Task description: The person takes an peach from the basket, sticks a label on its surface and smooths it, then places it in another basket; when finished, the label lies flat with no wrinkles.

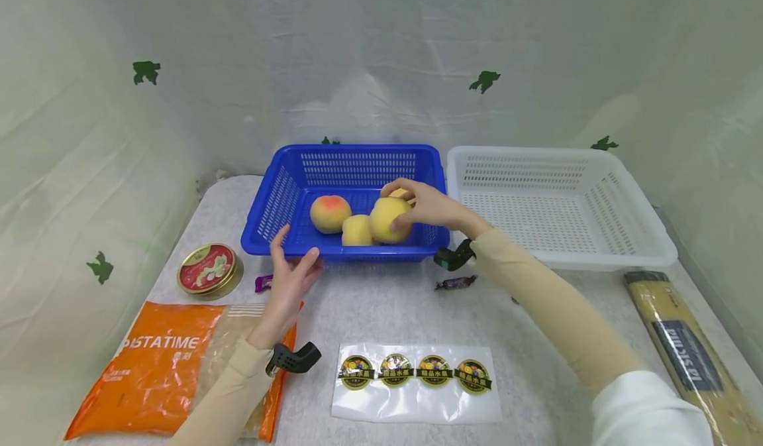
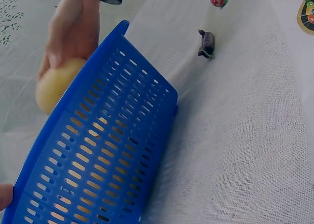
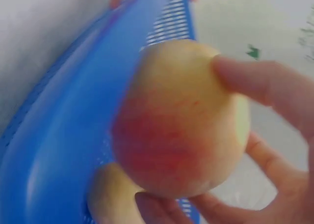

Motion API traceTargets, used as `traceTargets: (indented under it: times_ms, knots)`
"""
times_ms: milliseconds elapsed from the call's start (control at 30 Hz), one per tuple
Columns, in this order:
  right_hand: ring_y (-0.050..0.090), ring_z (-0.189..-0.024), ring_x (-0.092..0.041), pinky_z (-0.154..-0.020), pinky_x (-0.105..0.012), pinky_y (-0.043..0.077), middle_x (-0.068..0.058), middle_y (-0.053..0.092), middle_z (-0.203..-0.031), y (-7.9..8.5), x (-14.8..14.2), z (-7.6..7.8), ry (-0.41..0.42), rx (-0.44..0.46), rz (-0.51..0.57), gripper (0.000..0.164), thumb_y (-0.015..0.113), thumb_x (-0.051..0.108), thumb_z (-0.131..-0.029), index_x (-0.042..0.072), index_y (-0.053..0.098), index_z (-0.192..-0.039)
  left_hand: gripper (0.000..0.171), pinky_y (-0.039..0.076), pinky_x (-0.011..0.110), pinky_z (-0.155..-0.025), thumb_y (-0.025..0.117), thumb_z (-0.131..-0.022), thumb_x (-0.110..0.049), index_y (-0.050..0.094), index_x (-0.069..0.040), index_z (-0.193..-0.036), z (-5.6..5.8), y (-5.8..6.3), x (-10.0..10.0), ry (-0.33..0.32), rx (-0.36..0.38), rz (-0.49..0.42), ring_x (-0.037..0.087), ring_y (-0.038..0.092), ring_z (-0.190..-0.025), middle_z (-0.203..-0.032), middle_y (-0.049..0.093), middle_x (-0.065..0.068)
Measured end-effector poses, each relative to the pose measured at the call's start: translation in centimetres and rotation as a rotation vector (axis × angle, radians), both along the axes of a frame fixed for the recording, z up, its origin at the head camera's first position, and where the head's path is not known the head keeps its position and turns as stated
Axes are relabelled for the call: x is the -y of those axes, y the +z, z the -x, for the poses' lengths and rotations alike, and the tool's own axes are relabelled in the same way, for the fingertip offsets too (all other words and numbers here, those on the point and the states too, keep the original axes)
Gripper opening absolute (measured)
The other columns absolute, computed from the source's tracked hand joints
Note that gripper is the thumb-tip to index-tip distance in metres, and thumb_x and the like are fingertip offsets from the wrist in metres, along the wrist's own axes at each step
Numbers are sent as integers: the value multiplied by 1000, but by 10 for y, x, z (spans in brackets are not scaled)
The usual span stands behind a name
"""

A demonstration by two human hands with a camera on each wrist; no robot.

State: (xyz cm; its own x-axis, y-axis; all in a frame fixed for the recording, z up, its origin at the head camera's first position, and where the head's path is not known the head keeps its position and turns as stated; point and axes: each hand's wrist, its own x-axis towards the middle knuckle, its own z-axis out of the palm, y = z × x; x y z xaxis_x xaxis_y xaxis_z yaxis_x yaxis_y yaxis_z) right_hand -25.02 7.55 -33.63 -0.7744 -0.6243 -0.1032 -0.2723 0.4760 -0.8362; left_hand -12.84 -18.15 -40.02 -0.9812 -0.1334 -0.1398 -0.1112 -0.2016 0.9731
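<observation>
My right hand (image 1: 426, 207) grips a peach (image 3: 176, 130), thumb on one side and fingers round the other. In the right wrist view this peach shows yellow skin with a red blush. It is raised at the front right of the blue basket (image 1: 352, 252), and the left wrist view shows it above the rim. Inside the basket lie a red-topped peach (image 1: 330, 214) and other yellow fruit (image 1: 356, 231), partly hidden by the held one. At the basket's front left, my left hand (image 1: 289, 280) has its thumb and index finger spread beside the rim.
A white basket (image 1: 560, 260) stands right of the blue one. Wrapped candies (image 1: 456, 283) and a sheet of round stickers (image 1: 417, 403) lie in front. On the left are a round tin (image 1: 208, 270) and an orange pasta bag (image 1: 161, 366); a long noodle pack (image 1: 691, 346) is at right.
</observation>
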Motion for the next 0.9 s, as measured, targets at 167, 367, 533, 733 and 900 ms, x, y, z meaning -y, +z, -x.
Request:
traceTargets:
  times_ms: [167,367,533,733,900]
  knots:
    - [49,-103,-23,-86,-43,41,-1,48,-120,11,-16,-8,-6,66,155,51,72,26,-74,24,49,-119,66,38,39,-95,52,-92,-21,7,-36,-137,0,0,0,-3,11,4,31,49,-103,-108,36,14]
    - [47,-107,-24,-86,-46,40,-4,47,-122,16,-36,-34,-11,93,229,54,70,26,-76,24,45,-123,66,38,37,-95,51,-92,-21,7,-37,-137,-1,0,0,-3,11,-9,35,43,-109,-111,33,14]
    - [47,-105,-21,-85,-40,42,-2,50,-119,10,-49,-62,21,58,228,53,71,23,-77,23,45,-123,65,38,39,-95,52,-92,-22,7,-37,-137,-1,-1,0,-4,-2,-11,35,43,-110,-110,33,13]
    - [49,-102,-22,-85,-41,43,-1,48,-119,6,-52,-101,75,41,228,54,72,11,-75,15,48,-123,65,38,39,-94,52,-91,-23,8,-37,-137,-2,-3,1,-1,-23,29,33,46,-107,-111,34,15]
    - [49,-104,-22,-87,-39,42,2,49,-118,-19,-51,-117,119,38,197,55,74,12,-72,15,50,-121,66,38,39,-94,53,-91,-25,7,-37,-137,-1,-3,0,-9,-22,42,37,43,-111,-115,31,16]
